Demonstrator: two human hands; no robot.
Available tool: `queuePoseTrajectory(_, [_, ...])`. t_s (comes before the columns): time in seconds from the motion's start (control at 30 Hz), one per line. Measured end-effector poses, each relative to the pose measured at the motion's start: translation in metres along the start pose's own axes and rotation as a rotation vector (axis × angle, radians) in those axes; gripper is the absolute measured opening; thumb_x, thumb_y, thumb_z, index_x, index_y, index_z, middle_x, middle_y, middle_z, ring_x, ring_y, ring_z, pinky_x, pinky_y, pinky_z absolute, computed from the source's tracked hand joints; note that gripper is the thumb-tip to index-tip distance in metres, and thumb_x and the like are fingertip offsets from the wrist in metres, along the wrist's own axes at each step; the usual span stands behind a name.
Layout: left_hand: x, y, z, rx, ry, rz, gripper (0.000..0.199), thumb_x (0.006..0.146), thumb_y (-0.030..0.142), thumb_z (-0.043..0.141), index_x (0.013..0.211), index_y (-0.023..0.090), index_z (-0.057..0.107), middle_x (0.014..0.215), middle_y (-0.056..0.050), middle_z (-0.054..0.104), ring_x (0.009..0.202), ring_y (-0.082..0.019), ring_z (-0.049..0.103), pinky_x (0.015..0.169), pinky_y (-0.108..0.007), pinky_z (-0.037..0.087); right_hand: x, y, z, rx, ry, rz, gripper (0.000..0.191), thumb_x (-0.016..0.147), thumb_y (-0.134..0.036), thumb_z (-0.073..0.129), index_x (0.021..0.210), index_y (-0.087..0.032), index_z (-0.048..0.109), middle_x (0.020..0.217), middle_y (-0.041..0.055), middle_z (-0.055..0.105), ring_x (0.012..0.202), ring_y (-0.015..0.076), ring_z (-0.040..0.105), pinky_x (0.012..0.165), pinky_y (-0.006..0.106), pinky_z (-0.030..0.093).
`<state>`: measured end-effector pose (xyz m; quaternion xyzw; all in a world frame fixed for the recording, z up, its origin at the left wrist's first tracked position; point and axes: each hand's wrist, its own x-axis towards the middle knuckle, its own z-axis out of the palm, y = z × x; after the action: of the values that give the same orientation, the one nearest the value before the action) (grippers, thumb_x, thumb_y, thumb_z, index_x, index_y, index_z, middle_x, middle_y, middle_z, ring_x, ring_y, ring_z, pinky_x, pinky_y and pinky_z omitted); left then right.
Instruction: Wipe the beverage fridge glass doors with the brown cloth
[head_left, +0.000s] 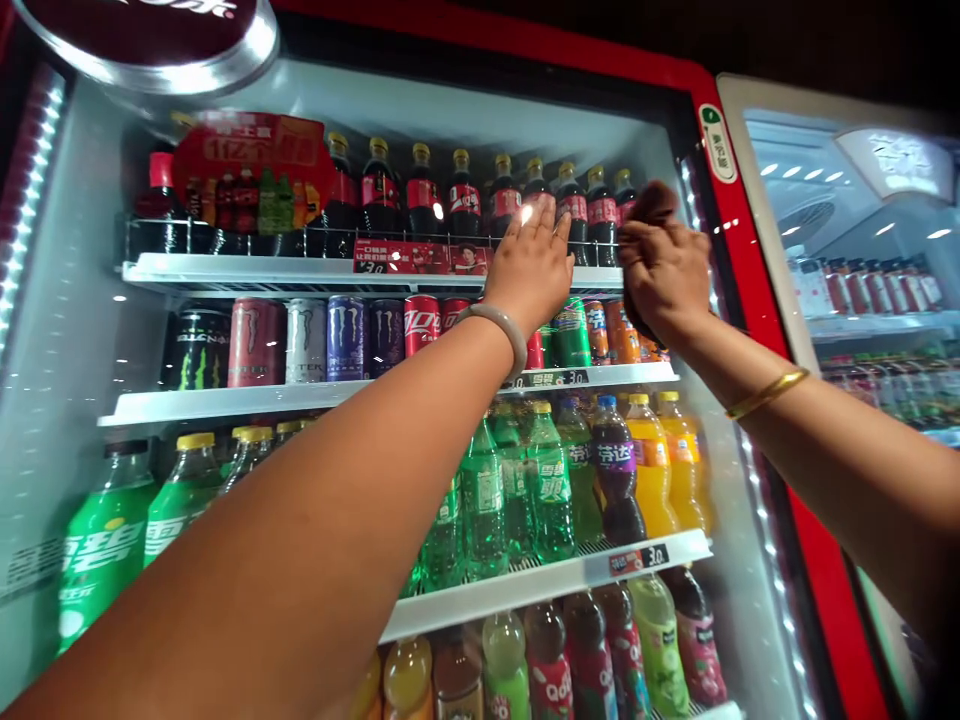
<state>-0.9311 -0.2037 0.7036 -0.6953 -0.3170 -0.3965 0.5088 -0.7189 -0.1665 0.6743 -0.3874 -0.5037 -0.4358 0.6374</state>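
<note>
At one o'clock, the left hand point(534, 262) was laid flat, fingers extended, against the glass door point(465, 105); at two, a brown cloth point(652, 202) was clamped in the right hand point(671, 268). A lit refrigerator point(814, 215) was positioned near three.

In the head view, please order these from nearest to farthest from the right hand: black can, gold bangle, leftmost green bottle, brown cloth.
1. Brown cloth: gripped in the right hand.
2. Gold bangle: on the right forearm.
3. Black can: left end of its shelf.
4. Leftmost green bottle: far left, one shelf lower.
</note>
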Motion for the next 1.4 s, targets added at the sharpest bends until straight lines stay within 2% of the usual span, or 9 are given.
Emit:
queuePoseTrajectory(0.1, [-0.001,-0.002,0.000,-0.010,0.012,0.013,0.065,0.099,0.031,0.035,0.164,0.028,0.032,0.174,0.004,0.025,0.164,-0.021,0.014,0.136,-0.048,0.007,0.013,0.002,-0.001,0.040,-0.110,-0.217,0.047,0.101,-0.041,0.048,0.143,-0.024,0.060,0.154,0.0087,0.053,0.140,0.0295,0.044,0.120,0.049,0.033])
queuePoseTrajectory(0.23, [-0.003,-0.007,-0.002,-0.008,0.005,0.025,0.063,0.100,0.033,0.041,0.162,0.041,0.034,0.174,0.012,0.023,0.164,-0.020,0.014,0.135,-0.049,0.008,0.013,0.041,-0.006,0.025,-0.037,0.110,0.047,0.100,-0.031,0.043,0.144,-0.023,0.060,0.152,0.0127,0.054,0.139,0.0301,0.044,0.117,0.050,0.035])
queuePoseTrajectory(0.37, [-0.007,0.005,-0.005,0.009,-0.004,-0.027,0.057,0.102,0.032,0.039,0.159,0.034,0.043,0.174,0.004,0.027,0.164,-0.023,0.015,0.135,-0.051,0.010,-0.016,0.037,-0.007,-0.012,0.030,0.269,0.050,0.101,-0.036,0.039,0.144,-0.024,0.061,0.141,0.0169,0.059,0.132,0.0352,0.048,0.111,0.059,0.039])
queuePoseTrajectory(0.57, [-0.017,0.062,0.016,0.096,-0.034,-0.088,0.062,0.103,0.025,0.030,0.161,0.005,0.036,0.174,-0.012,0.024,0.164,-0.025,0.016,0.136,-0.045,0.008,-0.019,0.008,-0.006,0.038,-0.122,-0.194,0.048,0.100,-0.041,0.044,0.143,-0.028,0.060,0.154,0.0068,0.053,0.145,0.0284,0.043,0.124,0.049,0.033])
queuePoseTrajectory(0.77, [-0.026,0.093,0.035,0.109,-0.107,0.022,0.062,0.103,0.021,0.024,0.163,0.005,0.030,0.174,-0.009,0.025,0.163,-0.022,0.018,0.136,-0.042,0.010,-0.046,0.036,-0.012,-0.013,0.050,0.284,0.051,0.100,-0.039,0.038,0.142,-0.023,0.062,0.141,0.0163,0.061,0.135,0.0361,0.050,0.114,0.060,0.040])
queuePoseTrajectory(1.0, [-0.041,0.115,0.044,0.101,-0.083,0.069,0.064,0.100,0.016,0.021,0.161,0.003,0.033,0.173,-0.010,0.028,0.163,-0.021,0.019,0.136,-0.041,0.010,-0.062,0.045,-0.014,0.006,-0.083,-0.020,0.049,0.099,-0.040,0.043,0.142,-0.025,0.061,0.152,0.0113,0.056,0.143,0.0289,0.047,0.123,0.050,0.034])
queuePoseTrajectory(1.1, [-0.046,0.115,0.047,0.055,-0.084,0.124,0.064,0.101,0.018,0.022,0.163,0.008,0.032,0.174,-0.008,0.028,0.162,-0.021,0.021,0.136,-0.042,0.012,-0.080,0.065,-0.022,-0.056,-0.008,0.183,0.050,0.100,-0.038,0.038,0.143,-0.023,0.061,0.147,0.0152,0.058,0.139,0.0305,0.049,0.120,0.052,0.036])
queuePoseTrajectory(1.2, [-0.048,0.114,0.047,0.034,-0.073,0.114,0.064,0.101,0.018,0.024,0.163,0.008,0.033,0.173,-0.009,0.029,0.162,-0.022,0.021,0.136,-0.042,0.011,-0.106,0.058,-0.026,-0.098,0.043,0.318,0.054,0.101,-0.041,0.034,0.144,-0.021,0.060,0.141,0.0187,0.060,0.134,0.0349,0.050,0.116,0.059,0.038])
queuePoseTrajectory(1.4, [-0.052,0.117,0.044,0.021,-0.064,0.096,0.065,0.100,0.016,0.020,0.162,0.004,0.033,0.172,-0.011,0.031,0.162,-0.022,0.022,0.136,-0.040,0.010,-0.116,0.040,-0.034,-0.027,-0.150,-0.031,0.052,0.099,-0.045,0.041,0.142,-0.021,0.060,0.151,0.0128,0.055,0.143,0.0306,0.045,0.124,0.051,0.033])
